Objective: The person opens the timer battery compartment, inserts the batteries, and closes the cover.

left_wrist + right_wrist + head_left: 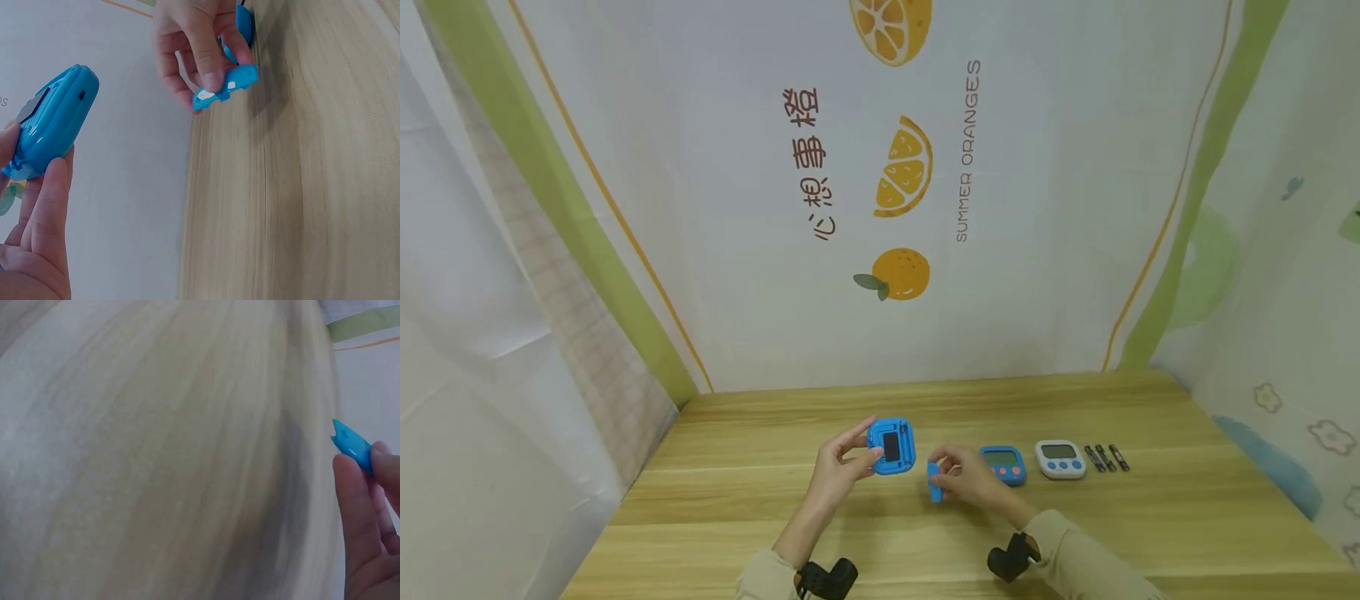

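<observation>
My left hand [841, 465] grips a blue digital timer [904, 442] by its edge, raised above the table with its back facing me. A dark rectangle and an uncovered slot show on that back. To the right, my right hand [964, 475] pinches a small blue battery cover [935, 483] between thumb and fingers. In the left wrist view, the cover [226, 87] shows tabs along its edge and white patches. The right wrist view catches one end of the cover [353, 447] at the fingertips. Timer and cover are apart.
Just past my right hand lies a second blue timer [1003, 457], screen up. Beside it is a white timer [1061, 460] with blue buttons, then several small dark batteries [1106, 458] in a row. All rest on the wooden table [760, 442], which a printed curtain [760, 317] borders.
</observation>
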{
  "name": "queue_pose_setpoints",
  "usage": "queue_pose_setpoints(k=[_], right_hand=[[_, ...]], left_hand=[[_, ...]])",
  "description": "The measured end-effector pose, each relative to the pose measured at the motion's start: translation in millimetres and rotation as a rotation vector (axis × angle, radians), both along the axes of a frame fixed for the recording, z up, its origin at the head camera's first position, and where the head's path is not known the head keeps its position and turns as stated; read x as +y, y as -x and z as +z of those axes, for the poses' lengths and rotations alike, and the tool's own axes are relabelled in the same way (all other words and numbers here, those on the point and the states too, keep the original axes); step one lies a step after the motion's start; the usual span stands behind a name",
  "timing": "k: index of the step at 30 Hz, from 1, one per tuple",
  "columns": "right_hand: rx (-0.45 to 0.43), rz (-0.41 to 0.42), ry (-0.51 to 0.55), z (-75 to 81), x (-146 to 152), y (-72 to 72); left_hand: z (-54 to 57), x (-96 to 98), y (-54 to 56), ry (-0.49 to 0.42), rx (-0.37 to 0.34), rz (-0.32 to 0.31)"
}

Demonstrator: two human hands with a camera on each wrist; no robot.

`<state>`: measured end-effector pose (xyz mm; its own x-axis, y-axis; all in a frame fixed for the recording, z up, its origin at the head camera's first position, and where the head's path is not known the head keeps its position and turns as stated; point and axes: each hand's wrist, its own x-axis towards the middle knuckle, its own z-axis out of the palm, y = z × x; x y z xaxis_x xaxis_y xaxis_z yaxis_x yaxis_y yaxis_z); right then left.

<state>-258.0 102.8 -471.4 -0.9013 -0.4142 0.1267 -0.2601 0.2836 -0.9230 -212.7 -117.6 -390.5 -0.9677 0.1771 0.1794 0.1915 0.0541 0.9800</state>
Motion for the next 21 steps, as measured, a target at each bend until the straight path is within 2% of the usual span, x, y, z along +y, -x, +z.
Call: queue_pose_setpoints(k=[3,6,10,15,18,21], right_hand=[[0.004,0.014,-0.036,-6.5,-2,1.6],[0.021,-0.006,-0.085,-11.7,-4,3.7],[0.022,-0.042,-0.142,-15.5,-8,6.9],[0.047,-0.049,-0.203,-16.6,-11,10.3],[0.054,-0.035,-0.243,-16.7,-12,11.1],[0.049,-0.026,-0.266,-17.9,-13,10.1]], left_hand=[[-3.8,-0.4,1.7,-0.005,-0.001,-0.005],[-4.9,0.3,0.8,-0.001,0.004,-0.016],[-2.4,1.9,-4.3,0.014,0.005,-0.027],[-3.3,1.8,-4.9,0.009,0.029,-0.034],[-8.4,1.1,-1.9,-0.003,0.027,-0.038],[-19.9,-0.7,2.6,-0.015,0.028,-0.049]])
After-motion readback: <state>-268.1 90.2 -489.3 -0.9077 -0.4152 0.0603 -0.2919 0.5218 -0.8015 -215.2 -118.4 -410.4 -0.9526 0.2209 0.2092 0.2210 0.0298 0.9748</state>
